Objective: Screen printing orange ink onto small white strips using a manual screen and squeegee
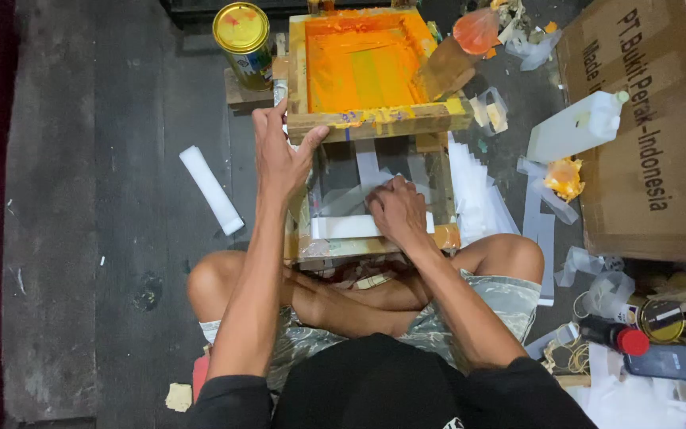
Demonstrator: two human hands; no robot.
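A white paper roll (211,190) is seen lying on the dark floor (97,199) way over at 9 o'clock, well apart from everything else. Up at 11 o'clock a gold-lidded tin can (244,41) is parked on a wood block, just beside the frame. The left hand (279,155) is clamped on the near left corner of the orange-inked wooden screen frame (367,67), thumb hooked over the front rail, fingers wrapped round the side, so the frame is held tilted up at 12 o'clock. Under it, dead centre, a glass-topped printing base (359,208) is seen, with a white plastic sheet (341,227) lying on it. The right hand (397,208) is pressed down on that sheet, fingers curled; whether anything is actually pinched can't be told. Crossed bare legs are tucked right below the base. At 2 o'clock a white plastic jug (577,127) is leaned against a big cardboard box (660,159), with a stack of white sheets (478,195) between base and box. Down at 4 o'clock a red-capped bottle (617,337) is lying among clutter
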